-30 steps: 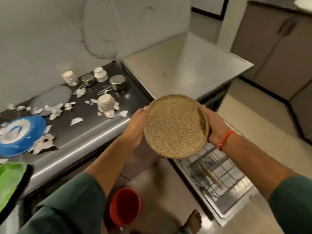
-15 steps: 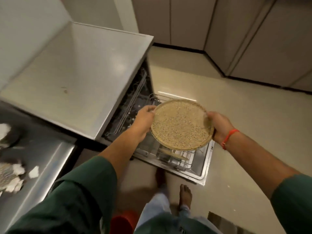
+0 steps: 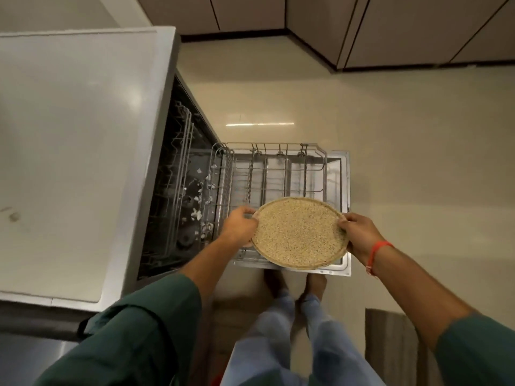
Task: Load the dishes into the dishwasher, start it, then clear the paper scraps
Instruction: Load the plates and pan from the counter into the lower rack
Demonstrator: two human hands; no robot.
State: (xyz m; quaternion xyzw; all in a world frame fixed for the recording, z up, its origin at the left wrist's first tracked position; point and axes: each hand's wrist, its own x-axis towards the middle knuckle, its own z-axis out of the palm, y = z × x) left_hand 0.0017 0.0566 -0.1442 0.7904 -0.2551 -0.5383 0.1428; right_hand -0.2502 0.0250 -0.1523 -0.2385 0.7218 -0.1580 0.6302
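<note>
Head view, nearest the camera: two green sleeves and a pair of light trousers, with bare feet on the floor (image 3: 404, 140) beside the open dishwasher door (image 3: 345, 213).

The left hand (image 3: 239, 225) grips the left rim of the speckled plate (image 3: 299, 232), fingers curled over the edge. The right hand (image 3: 358, 232), which carries an orange wrist band (image 3: 376, 253), grips the right rim in the same way. The plate is held nearly flat, above the near end of the lower rack (image 3: 278, 168) and clear of it.

The rack is drawn out over the lowered door. Its wire rows appear empty. Pale scraps (image 3: 200, 201) lie just inside the tub (image 3: 178, 190), to the left of the rack. The grey worktop (image 3: 78, 135) covers the appliance on the left. Cabinet fronts (image 3: 390, 29) stand at the far wall.

Step in hand: loading of dishes, judged to be at its start, since no dish shows in the rack. The next move calls for tilting the plate onto its edge, aligning it with a gap between the tines, and lowering it until the rack supports it before either hand lets go.
</note>
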